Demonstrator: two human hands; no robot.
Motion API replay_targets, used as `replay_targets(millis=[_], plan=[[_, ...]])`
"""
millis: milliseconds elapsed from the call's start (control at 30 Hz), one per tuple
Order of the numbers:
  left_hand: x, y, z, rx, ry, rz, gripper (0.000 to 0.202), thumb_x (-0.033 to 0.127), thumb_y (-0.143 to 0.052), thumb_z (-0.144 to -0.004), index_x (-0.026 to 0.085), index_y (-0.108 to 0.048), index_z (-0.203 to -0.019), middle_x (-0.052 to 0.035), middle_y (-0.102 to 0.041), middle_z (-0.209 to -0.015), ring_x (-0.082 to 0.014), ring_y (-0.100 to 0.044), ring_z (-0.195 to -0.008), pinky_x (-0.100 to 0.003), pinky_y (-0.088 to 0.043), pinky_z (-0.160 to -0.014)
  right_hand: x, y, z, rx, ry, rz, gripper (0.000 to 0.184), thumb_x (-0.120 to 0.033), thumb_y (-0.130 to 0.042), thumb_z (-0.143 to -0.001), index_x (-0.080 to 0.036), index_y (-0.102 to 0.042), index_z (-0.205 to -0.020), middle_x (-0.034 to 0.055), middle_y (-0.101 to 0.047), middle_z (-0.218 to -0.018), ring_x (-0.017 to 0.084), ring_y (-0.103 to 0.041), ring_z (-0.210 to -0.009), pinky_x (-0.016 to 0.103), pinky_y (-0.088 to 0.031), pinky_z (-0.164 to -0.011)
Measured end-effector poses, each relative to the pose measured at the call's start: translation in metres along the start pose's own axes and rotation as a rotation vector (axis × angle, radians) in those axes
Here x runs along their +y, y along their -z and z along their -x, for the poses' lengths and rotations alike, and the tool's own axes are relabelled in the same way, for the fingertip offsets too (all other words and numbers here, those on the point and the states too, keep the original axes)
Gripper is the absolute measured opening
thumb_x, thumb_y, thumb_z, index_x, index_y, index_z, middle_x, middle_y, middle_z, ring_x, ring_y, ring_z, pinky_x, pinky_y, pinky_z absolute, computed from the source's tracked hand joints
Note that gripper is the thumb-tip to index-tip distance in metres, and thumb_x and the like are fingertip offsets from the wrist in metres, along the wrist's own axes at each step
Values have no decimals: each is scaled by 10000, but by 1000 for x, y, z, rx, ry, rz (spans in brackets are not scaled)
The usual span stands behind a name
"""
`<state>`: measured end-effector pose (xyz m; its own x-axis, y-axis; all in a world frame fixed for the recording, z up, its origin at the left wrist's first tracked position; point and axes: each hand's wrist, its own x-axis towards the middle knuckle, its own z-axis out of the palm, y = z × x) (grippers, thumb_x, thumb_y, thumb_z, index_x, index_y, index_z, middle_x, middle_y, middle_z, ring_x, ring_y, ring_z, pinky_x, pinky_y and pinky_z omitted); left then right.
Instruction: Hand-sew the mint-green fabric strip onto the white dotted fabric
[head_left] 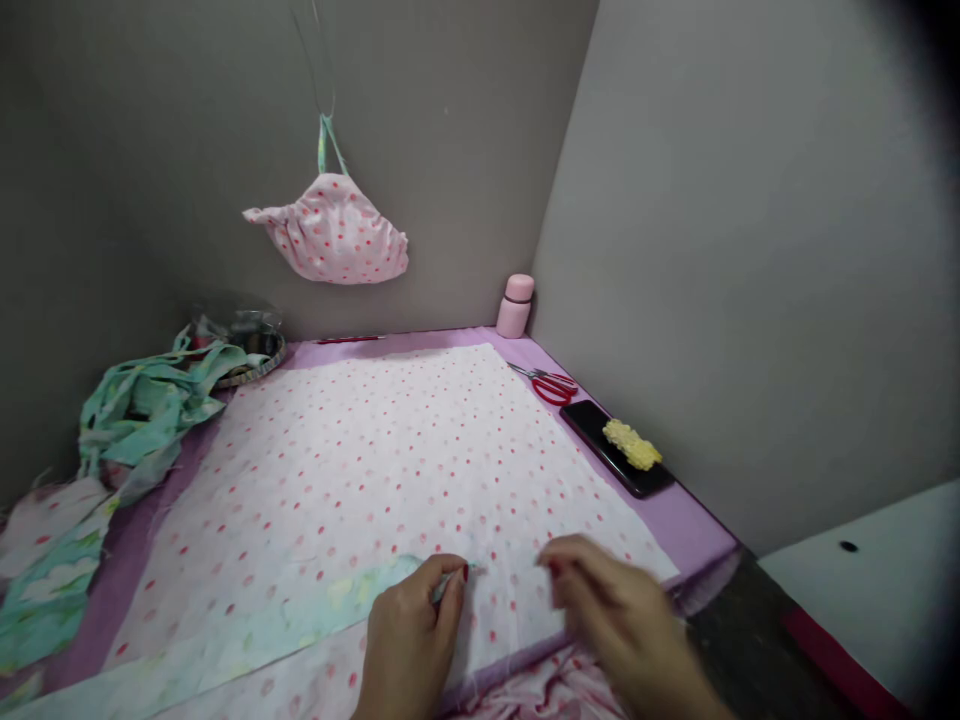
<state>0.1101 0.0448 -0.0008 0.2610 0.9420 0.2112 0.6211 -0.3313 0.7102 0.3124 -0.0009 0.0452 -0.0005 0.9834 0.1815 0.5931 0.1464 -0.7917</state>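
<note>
A long pale green floral fabric strip (315, 608) runs across the near part of a white cloth with pink and red dots (375, 450). My left hand (412, 630) pinches the strip's right end between thumb and forefinger. My right hand (619, 610) is lifted a little to the right, apart from the left, with its thumb and fingers pinched together. Motion smears it, and I cannot make out what it holds, if anything. Gathered pink dotted fabric (551, 690) lies at the near edge below my hands.
Red-handled scissors (553, 386), a black phone (589, 425) with a yellow scrunchie-like item (632, 445), and a pink flask (515, 307) line the right side. Green fabric strips (142, 405) and a basket (262, 365) lie left. A dotted fabric piece (337, 235) hangs at the wall.
</note>
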Motion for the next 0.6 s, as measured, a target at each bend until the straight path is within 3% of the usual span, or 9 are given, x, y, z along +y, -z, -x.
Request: replay_targets(millis=[67, 167, 600], plan=[[0, 0, 1, 3, 9, 12, 211, 237, -462, -872, 233, -672, -849, 6, -748, -726, -158, -704, -617, -218, -529, -577, -4, -38, -5, -134, 47, 33, 265, -282, -350, -935, -217, -596, -857, 18, -617, -694, 149, -582, -608, 232, -437, -562], [0, 0, 1, 0, 15, 33, 215, 239, -457, -877, 232, -669, -845, 4, -744, -725, -153, -701, -620, -212, -532, -591, -2, -70, -8, -151, 62, 66, 280, -257, -317, -933, -199, -584, -870, 42, -639, -761, 165, -612, -690, 236, -449, -621], [1, 1, 0, -39, 33, 38, 213, 255, -446, -891, 244, -657, -873, 15, -743, -756, -152, -703, -646, -219, -530, -613, 9, -67, -6, -114, 75, 77, 254, -200, -314, -920, -179, -566, -900, 62, -638, -785, 170, -621, -723, 247, -454, -655]])
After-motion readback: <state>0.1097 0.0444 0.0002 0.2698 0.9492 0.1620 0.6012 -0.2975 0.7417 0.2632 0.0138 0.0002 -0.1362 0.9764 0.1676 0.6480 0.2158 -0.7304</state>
